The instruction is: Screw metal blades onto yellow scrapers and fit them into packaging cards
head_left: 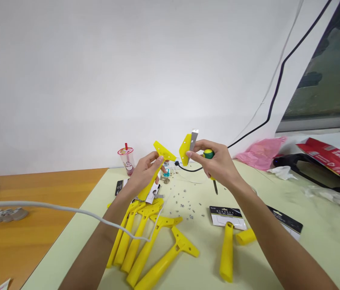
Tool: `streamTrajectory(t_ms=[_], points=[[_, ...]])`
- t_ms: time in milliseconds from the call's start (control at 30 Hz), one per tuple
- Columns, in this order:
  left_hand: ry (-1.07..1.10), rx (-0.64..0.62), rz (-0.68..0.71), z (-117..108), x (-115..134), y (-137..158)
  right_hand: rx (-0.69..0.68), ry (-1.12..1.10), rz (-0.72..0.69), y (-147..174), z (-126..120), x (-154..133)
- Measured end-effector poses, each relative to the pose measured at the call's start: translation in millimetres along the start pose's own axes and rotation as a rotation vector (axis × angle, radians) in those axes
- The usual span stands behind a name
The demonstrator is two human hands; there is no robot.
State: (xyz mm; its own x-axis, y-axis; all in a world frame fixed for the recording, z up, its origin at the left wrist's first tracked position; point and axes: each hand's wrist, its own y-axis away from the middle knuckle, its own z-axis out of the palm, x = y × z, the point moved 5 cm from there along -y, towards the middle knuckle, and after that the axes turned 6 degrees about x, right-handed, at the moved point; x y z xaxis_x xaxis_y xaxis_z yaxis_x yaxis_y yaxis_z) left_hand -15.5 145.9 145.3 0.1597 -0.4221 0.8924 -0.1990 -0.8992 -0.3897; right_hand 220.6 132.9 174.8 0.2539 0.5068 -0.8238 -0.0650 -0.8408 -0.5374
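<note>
My left hand (145, 172) is closed around a yellow scraper handle (164, 151), its flat head with small holes pointing up. In my right hand (218, 163), thumb and fingers pinch a yellow scraper head plate (184, 150) together with a grey metal strip (193, 141). A screwdriver (208, 153) with a green and yellow grip is tucked in the same palm, its shaft pointing down. The two yellow parts are close but apart. Below my left arm lie several yellow scraper handles (157, 231) in a row.
Small metal screws or nuts (184, 203) are scattered mid-table. Yellow handles (226, 251) and black-and-white cards (227, 217) lie at right. A drink cup (126, 160) stands by the wall. A white cable (76, 209) crosses over my left forearm. A pink bag (260, 154) sits at the back right.
</note>
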Motion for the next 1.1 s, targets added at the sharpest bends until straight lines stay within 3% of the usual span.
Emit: streamTrajectory(t_ms=[233,500,767,1100], points=[[-0.027,-0.185,-0.1,17,11,13,-0.205,0.151,-0.078,2,19,0],[-0.069,-0.25,-0.118,21,11,14,-0.274,0.283,-0.062,1,18,7],[-0.138,-0.253,-0.158,20,12,14,-0.367,0.274,-0.064,4,20,2],[-0.146,-0.252,-0.15,16,11,15,-0.304,0.184,0.179,3,21,15]])
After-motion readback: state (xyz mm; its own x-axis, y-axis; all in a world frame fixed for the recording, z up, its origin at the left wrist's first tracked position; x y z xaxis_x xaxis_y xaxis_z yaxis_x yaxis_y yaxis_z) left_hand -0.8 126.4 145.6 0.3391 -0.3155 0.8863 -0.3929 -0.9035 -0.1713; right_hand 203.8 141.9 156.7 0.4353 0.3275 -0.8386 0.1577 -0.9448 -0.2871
